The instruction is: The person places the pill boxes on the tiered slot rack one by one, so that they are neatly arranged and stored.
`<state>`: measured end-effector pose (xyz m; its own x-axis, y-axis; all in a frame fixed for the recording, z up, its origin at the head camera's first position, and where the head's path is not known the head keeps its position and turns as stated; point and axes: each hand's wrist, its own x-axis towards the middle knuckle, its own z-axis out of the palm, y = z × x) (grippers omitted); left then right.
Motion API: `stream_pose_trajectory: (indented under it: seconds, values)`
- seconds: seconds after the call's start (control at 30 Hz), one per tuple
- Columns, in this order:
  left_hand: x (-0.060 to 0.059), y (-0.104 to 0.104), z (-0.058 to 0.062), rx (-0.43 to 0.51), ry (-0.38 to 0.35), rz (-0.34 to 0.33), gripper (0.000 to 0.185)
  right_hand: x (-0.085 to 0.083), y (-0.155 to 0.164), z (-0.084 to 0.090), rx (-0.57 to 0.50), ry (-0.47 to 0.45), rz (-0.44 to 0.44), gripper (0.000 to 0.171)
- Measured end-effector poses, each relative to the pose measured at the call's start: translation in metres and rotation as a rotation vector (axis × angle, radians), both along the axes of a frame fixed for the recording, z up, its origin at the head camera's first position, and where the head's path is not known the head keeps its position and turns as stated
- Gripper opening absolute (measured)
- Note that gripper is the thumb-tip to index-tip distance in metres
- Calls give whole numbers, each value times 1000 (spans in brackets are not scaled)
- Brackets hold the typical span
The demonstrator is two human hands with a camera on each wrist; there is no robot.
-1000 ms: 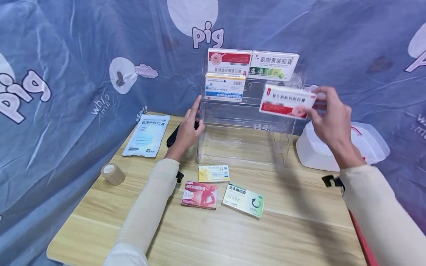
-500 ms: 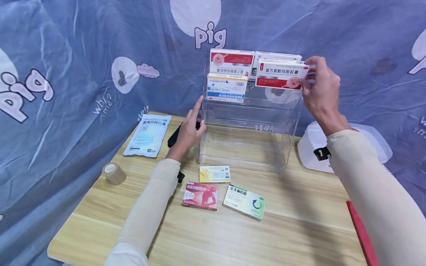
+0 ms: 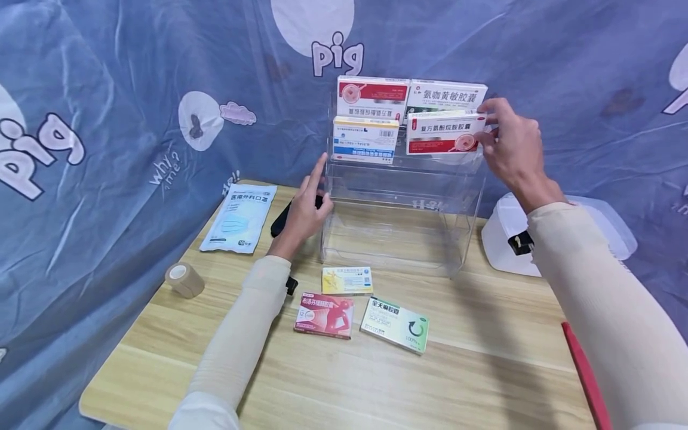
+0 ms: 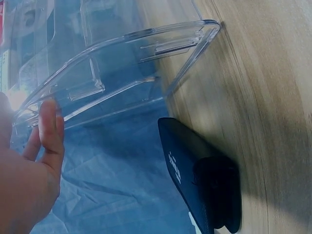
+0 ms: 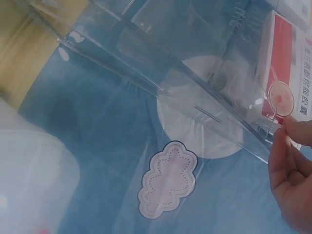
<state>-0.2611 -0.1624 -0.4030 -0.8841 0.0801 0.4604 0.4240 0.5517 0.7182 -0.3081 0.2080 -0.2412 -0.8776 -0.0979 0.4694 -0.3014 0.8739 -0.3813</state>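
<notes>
Medicine box [image 3: 445,132] — light, stiff card (likely crushable) — pinched at its end by right hand [image 3: 510,149]; left hand [image 3: 302,209], fingers straight, steadies clear rack [image 3: 398,233].

Backdrop cloth [image 3: 107,89]: blue, white blobs, "pig" lettering. Table [image 3: 484,358]: pale wood grain. Rack [image 3: 398,227]: clear. Held box [image 3: 445,132]: white, red band. Tape roll [image 3: 184,279]: tan. Sleeves [image 3: 591,310]: cream. Mask pack [image 3: 239,218]: light blue.

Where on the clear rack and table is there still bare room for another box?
The clear rack's two lower tiers hold nothing. Bare tabletop lies right of the green-and-white box, and in front of all three loose boxes. The upper tiers are crowded: the right hand grips the red-and-white box there.
</notes>
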Motion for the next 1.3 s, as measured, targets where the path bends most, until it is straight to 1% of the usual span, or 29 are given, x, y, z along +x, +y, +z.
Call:
stream_pose_trajectory:
  seconds: [0.13,0.33,0.43,0.53,0.63,0.7,0.87,0.93,1.0,1.07,1.13,1.2,1.3]
  values:
    - [-1,0,0,0,16,0,87,1,-1,2,71,-52,-18,42]
    - [-1,0,-1,-1,25,6,87,4,-9,-2,98,-122,-54,40]
    - [-1,-1,-2,0,28,8,88,5,-16,-8,108,-121,-61,37]
    - [-2,-2,-3,2,31,8,89,6,-22,-13,116,-93,-68,36]
    - [-2,-2,-4,3,29,6,89,7,-23,-17,112,-86,-66,38]
    - [-2,-2,-5,1,27,7,89,8,-22,-18,116,-99,-52,42]
    - [-2,-1,-5,-3,23,6,89,15,-19,-15,111,-183,-13,58]
    - [-2,0,-5,-3,22,6,89,22,-18,-15,99,-190,-6,65]
    - [-1,0,-5,-4,22,6,89,32,-18,-17,82,-174,-9,70]
    - [-1,0,-4,-4,25,7,88,46,-18,-21,63,-146,-5,72]
    - [-1,0,-4,-4,28,9,88,63,-19,-27,45,-163,16,71]
    - [0,0,-4,-2,31,8,88,80,-19,-36,44,-208,65,66]
    - [0,0,-3,-3,36,7,87,106,-17,-56,45,-347,157,57]
